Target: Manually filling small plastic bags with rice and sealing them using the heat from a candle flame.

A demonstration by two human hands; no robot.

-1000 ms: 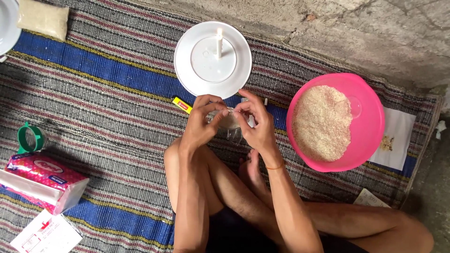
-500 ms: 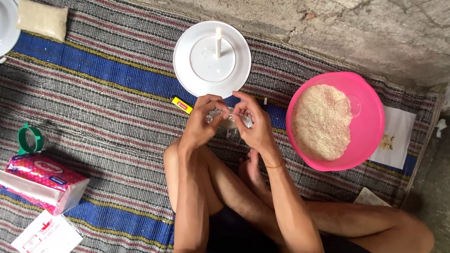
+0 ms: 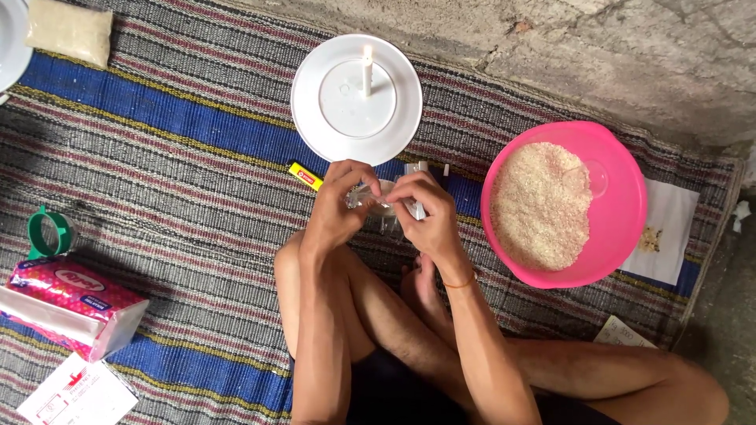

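From my feed this reads as a plain home floor, not a workshop or shop. I see a person sitting cross-legged on a striped woven mat point(image 3: 157, 181) spread over rough bare concrete floor point(image 3: 614, 55) at the far side. Household things lie around: a pink plastic bowl of rice point(image 3: 563, 205) on the right, a white plate with a candle point(image 3: 356, 98), and a tissue pack point(image 3: 67, 303) near left.

Striped woven mat point(image 3: 157, 165), blue, grey and yellow bands, laid over a rough concrete floor point(image 3: 598, 55). On it: white plate point(image 3: 315, 102) with a candle; yellow lighter point(image 3: 305, 175); pink bowl point(image 3: 622, 197) of rice; bag of rice point(image 3: 69, 33); green tape roll point(image 3: 49, 234); pink tissue pack point(image 3: 67, 303); paper sheet point(image 3: 669, 236).
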